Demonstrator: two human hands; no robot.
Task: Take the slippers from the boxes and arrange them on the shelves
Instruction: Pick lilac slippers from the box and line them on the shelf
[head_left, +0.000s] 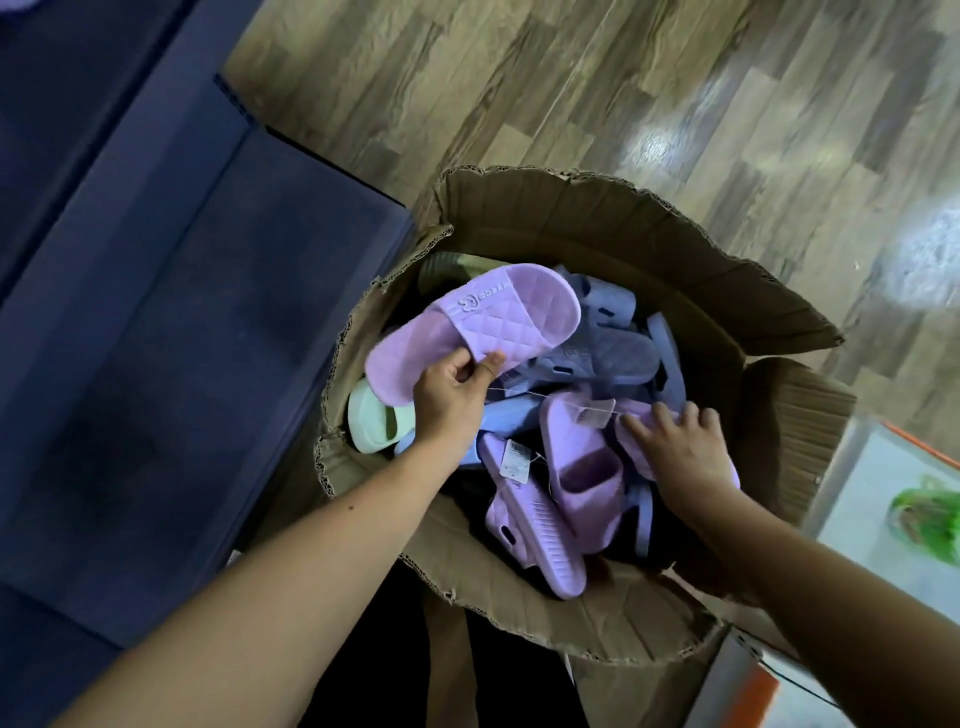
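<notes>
Gleaming plank floor (519, 78) beneath box (571, 218) (torn rim)

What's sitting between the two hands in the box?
Head view: between the left hand, gripping a quilted lilac slipper, and the right hand lie a blue slipper and a tagged lilac slipper, both in the box.

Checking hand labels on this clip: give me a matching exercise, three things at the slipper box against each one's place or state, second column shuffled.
1. quilted lilac slipper
2. pale green slipper
3. right hand

A. rests on the loose lilac slippers in the pile
B. held by the left hand above the pile
C. tucked against the cardboard box wall, partly under the held slipper

Pairs: 1-B, 2-C, 3-A
</notes>
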